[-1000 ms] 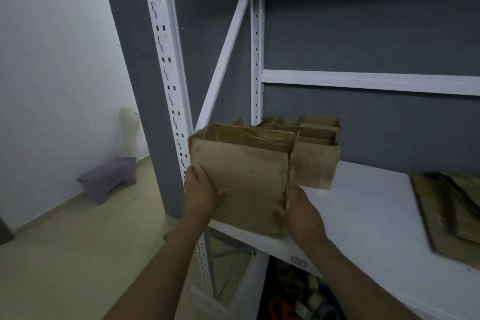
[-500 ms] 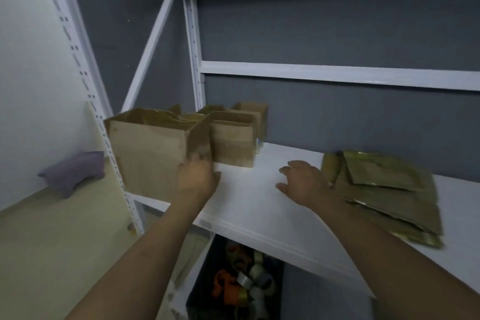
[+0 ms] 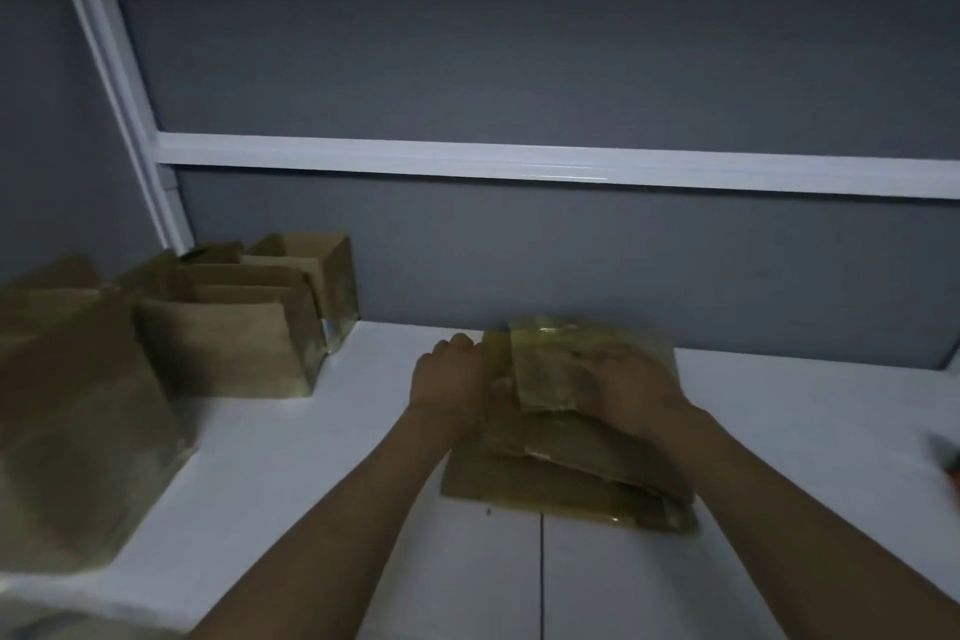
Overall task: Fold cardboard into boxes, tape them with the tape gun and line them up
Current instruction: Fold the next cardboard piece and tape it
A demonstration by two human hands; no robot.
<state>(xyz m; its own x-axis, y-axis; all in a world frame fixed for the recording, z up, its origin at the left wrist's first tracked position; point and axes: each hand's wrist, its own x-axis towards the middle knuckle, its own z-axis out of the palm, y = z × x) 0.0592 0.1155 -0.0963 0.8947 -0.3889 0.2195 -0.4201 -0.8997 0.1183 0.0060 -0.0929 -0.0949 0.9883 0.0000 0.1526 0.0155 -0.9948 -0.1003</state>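
Fine detail throughout is being lost to motion blur and dim light. The fingertips of the left grip (image 3: 449, 385) are being hidden against the left edge of the stack of flat cardboard (image 3: 561, 483), so whether anything is being grasped there cannot be told. The right grip (image 3: 631, 387) is being laid, released, with fingers stretched across the top sheet (image 3: 545, 364); its thumb is not being shown. A dark and orange object (image 3: 949, 457) is being cut off by the right border and cannot be identified. The nearest folded box (image 3: 78, 411) is being cropped at the left and heavily smeared. The stack is being carried by the white shelf (image 3: 322, 457), with its far end near the grey wall (image 3: 571, 265). Bare shelf is being left open between the stack and the boxes. A second box (image 3: 228, 348) and a third box (image 3: 327, 276) are being kept just beside one another, running toward the back-left corner. A white crossbeam (image 3: 519, 164) is being seen above both grips, and a slanting post (image 3: 124, 94) at the left.
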